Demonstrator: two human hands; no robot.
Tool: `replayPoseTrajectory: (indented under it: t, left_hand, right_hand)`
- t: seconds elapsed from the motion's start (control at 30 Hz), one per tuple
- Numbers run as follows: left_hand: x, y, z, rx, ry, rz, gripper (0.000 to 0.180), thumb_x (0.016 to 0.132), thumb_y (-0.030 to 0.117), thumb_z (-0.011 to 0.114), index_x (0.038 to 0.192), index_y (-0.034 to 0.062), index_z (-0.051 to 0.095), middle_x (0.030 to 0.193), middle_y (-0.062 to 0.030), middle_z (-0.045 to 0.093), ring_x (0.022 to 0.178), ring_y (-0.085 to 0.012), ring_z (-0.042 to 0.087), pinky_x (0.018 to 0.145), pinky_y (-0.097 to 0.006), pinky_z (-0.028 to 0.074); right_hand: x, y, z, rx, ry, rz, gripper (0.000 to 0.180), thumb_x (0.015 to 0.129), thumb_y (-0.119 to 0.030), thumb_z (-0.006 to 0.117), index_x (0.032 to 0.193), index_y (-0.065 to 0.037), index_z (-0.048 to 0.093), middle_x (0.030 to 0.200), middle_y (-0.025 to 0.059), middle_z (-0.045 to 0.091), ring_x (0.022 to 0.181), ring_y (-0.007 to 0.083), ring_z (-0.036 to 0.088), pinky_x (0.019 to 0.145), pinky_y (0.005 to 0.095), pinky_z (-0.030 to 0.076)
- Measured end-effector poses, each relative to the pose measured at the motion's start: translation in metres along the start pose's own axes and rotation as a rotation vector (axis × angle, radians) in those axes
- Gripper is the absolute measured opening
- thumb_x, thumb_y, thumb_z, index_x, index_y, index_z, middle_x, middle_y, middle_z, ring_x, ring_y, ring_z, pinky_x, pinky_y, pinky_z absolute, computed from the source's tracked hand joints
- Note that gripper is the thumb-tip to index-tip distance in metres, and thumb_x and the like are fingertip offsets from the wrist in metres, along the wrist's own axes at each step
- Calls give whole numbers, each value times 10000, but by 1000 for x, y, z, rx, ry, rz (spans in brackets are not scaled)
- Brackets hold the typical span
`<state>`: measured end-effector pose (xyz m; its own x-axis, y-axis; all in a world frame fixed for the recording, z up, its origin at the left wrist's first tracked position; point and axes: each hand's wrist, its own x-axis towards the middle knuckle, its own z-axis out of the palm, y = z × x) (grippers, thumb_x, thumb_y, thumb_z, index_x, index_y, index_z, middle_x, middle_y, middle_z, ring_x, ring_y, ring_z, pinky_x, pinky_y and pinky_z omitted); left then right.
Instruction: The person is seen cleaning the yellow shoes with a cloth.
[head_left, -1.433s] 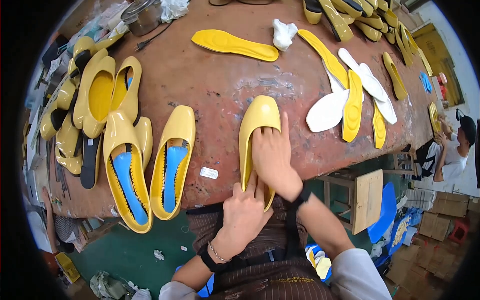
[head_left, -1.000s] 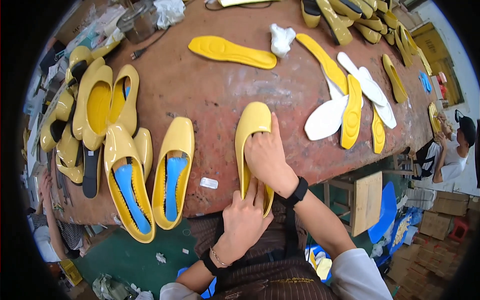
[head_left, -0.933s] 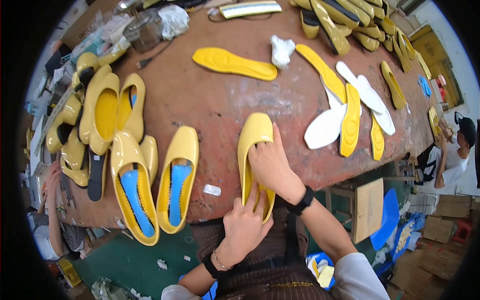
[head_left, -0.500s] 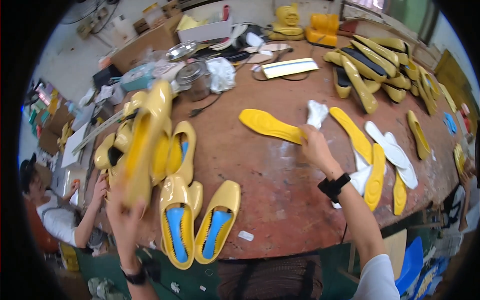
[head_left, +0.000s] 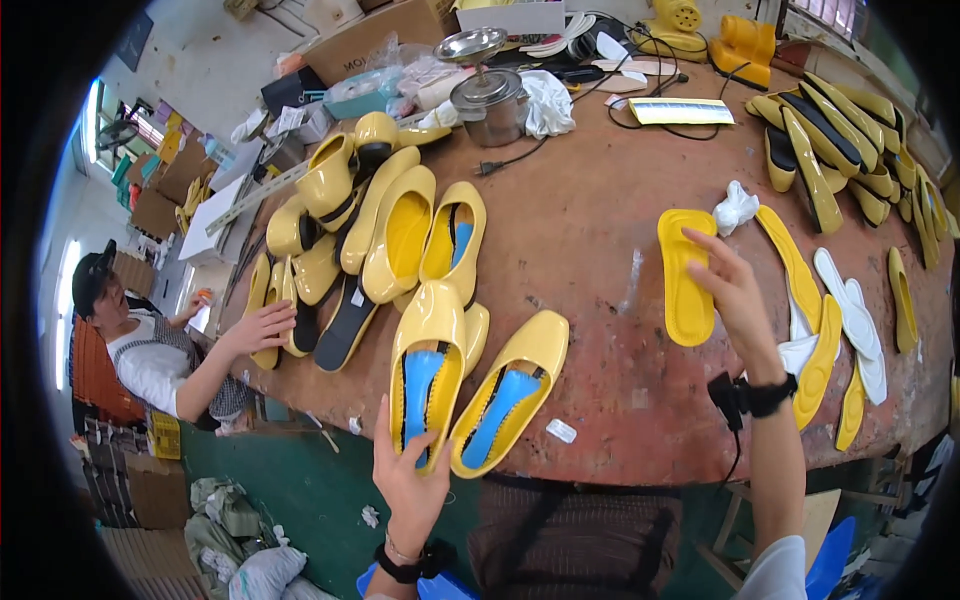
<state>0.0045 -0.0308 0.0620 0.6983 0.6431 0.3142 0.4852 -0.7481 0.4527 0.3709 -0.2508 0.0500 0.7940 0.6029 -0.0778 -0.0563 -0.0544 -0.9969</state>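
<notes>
My left hand grips the heel end of a glossy yellow closed-toe shoe, thumb and fingers around its rim. A blue strip lies along the inside of that shoe. Its companion, another yellow shoe with a blue strip inside, rests just to the right. My right hand has its fingers over the right edge of a yellow insole, whose toe and heel both show. Right of it lie several yellow insoles and white insoles.
A heap of yellow shoes covers the left of the table. A co-worker's hand touches its near side. More yellow shoes are piled at the back right. A metal pot and a cord stand at the back.
My left hand has let go of the shoe it was lifting and now grips one near the front edge. The yellow insole at my right hand has turned from crosswise to lengthwise.
</notes>
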Motion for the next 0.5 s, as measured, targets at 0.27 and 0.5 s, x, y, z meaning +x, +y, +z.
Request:
replayPoseTrajectory:
  t: [0.27,0.5]
  left_hand:
    - [21,31,-54,-585,-228,123,138,690,3,793,827,4,775,1398,-286,529,1259,-384,578,1061,-429,440]
    - [2,49,48,-548,-616,600,150,687,65,829,822,52,764,1331,-199,610,1241,-364,580,1036,-401,469]
  right_hand:
    - [-164,-32,-32,273,269,-225,391,1014,-344,564,1132,23,627,733,2,566,626,113,514,610,254,426]
    - [-216,-6,-22,485,517,-54,602,939,-254,531,1433,67,407,1371,235,531,1223,295,579,1047,382,455]
